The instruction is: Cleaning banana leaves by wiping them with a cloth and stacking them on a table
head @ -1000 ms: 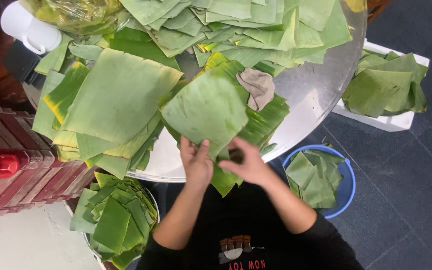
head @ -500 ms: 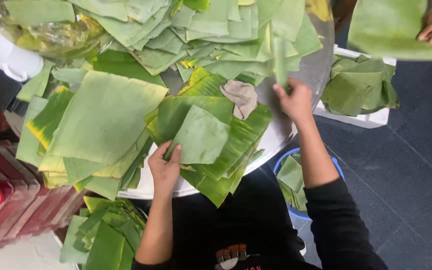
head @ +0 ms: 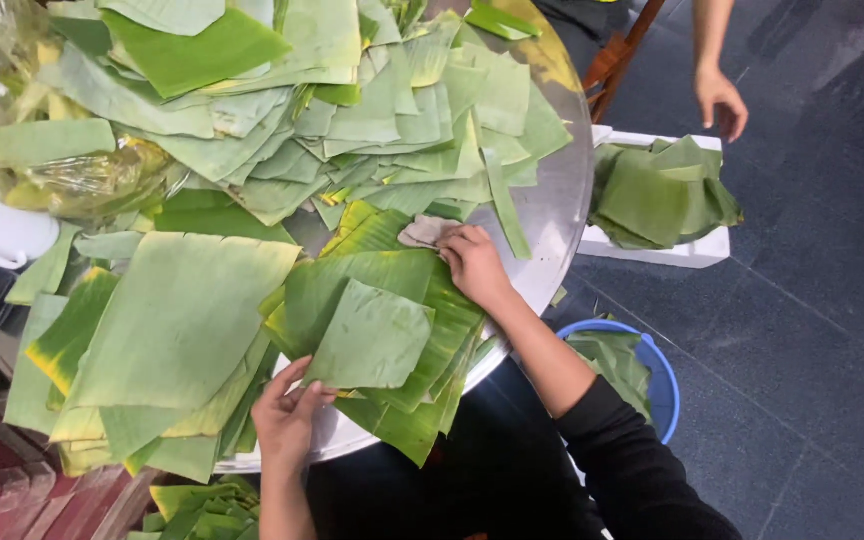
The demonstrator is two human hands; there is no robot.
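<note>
Round steel bench (head: 552, 215), heaped with leaves: left hand (head: 287, 420) pinches a square leaf (head: 372, 340) at the near edge, steadying it, while right hand (head: 472, 262) presses a cloth (head: 427, 232), fingers curled.

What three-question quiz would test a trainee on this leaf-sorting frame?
1. True or false: the left hand touches the small square banana leaf piece.
2. What does the right hand rest on?
A. the crumpled grey cloth
B. a knife
C. a cup
3. Which container beside the round metal table sits nearest the other person's hand: the white foam tray or the blue tub?

Key: 1 true; 2 A; 3 the white foam tray.
</note>
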